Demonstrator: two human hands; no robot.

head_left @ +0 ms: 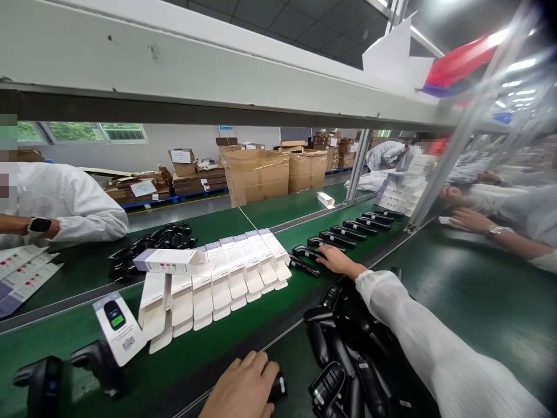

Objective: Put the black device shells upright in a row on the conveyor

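Observation:
My right hand [338, 259] reaches across to a row of black handheld devices on the green belt, its fingers closed at the end of one black handheld device [306, 251]. Another device [303, 265] lies just in front of it. At the bottom, my left hand [243, 388] curls over a black handheld device [278, 388], of which only the end with a small white label shows. Below my right forearm is a heap of similar black devices [337, 342]. Open white cartons [237, 273] stand in a slanted row left of my right hand.
One carton [167, 261] lies across the row; another [118, 328] shows a device picture. Black pieces [152, 247] are piled behind, and black devices [43, 383] stand front left. A metal post [444, 157] and overhead shelf [217, 69] frame the belt. Co-workers [87, 200] sit left and right.

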